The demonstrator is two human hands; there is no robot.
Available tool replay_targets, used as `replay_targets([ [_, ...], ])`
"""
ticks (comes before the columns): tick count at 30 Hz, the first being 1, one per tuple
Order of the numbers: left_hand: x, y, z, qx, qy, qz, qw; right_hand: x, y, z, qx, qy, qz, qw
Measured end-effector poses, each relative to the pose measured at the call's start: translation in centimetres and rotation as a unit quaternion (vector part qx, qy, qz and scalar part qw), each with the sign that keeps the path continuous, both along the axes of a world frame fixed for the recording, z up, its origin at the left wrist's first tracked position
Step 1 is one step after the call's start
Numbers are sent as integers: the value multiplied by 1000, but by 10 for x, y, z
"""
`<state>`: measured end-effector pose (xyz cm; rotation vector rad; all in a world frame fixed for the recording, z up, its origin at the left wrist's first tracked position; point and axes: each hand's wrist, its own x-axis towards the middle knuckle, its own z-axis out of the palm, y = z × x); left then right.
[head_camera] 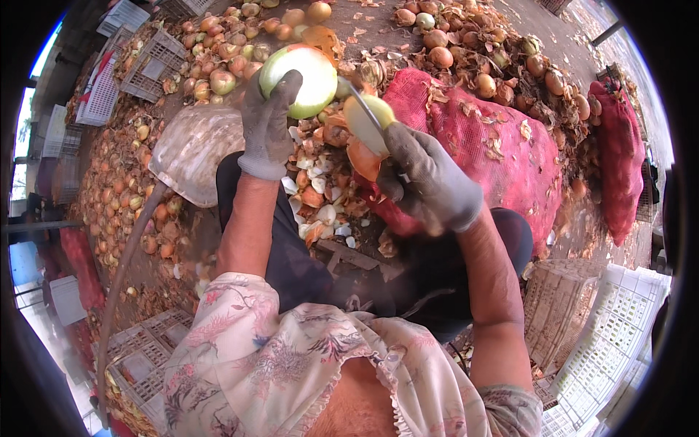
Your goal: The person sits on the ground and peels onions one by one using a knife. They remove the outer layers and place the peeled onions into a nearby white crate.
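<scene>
My left hand (pixel 270 123), in a grey work glove, grips a large onion (pixel 314 82) whose pale, peeled face is turned up. In my gloved right hand (pixel 428 169) is a knife (pixel 365 108), its narrow blade pointing up and to the left. A slice of onion with skin (pixel 368 125) lies against the blade, close to my right fingertips. The two hands are apart, both in front of my knees. Below them, onion peels and cut pieces (pixel 314 191) lie heaped on the ground between my legs. My right palm and most of the knife handle are hidden.
Right of my hands lies a red mesh sack (pixel 502 158), with another red sack (pixel 620 158) farther right. A shovel (pixel 202 147) rests at the left beside piled onions (pixel 123 202). More onions (pixel 439 41) lie ahead. Plastic crates (pixel 614 328) stand at both sides.
</scene>
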<state>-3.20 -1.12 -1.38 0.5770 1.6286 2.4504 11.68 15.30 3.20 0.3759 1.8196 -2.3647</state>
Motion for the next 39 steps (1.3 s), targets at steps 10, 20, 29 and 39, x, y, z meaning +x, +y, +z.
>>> replay_targets([
  [10,21,7,16,-325,218,9,920,-9,3,-34,311,82,-6,947],
  [20,38,10,23,-343,211,-108,909,-10,1,-35,178,121,-49,975],
  [29,36,5,23,-238,179,-129,946,-10,15,-10,-112,26,-122,986],
  [39,24,5,11,58,-134,-190,971,-13,37,-15,-265,91,-274,920],
])
